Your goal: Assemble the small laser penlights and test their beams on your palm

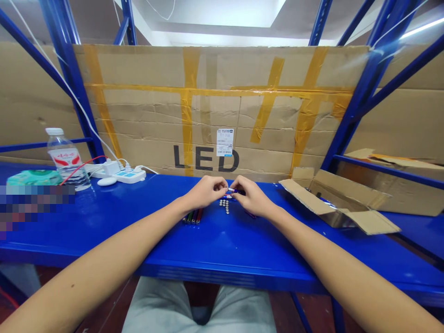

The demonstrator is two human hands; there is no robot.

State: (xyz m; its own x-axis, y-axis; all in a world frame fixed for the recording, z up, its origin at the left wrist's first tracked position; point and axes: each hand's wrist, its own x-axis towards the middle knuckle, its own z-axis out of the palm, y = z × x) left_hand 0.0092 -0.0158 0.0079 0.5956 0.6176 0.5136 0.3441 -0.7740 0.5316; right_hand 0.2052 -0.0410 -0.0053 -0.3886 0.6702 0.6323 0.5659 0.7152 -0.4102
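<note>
My left hand (204, 192) and my right hand (251, 196) meet above the blue steel bench top (222, 249), with fingertips pinching a small purple cylinder with a silver end (233, 190) between them. Just below the hands lie several small silver discs (226, 206), possibly button cells, in a short column. Several slim coloured sticks (193, 216) lie side by side near my left wrist. A thin dark red stick (251, 214) partly shows under my right hand. The cylinder's exact form is hidden by my fingers.
An open cardboard box (335, 199) sits on the bench to the right. Back left are a water bottle (65, 159), a power strip (126, 175), a white mouse (107, 181) and a green packet (34, 177). Cardboard printed LED (206, 158) stands behind the bench, within blue shelf uprights.
</note>
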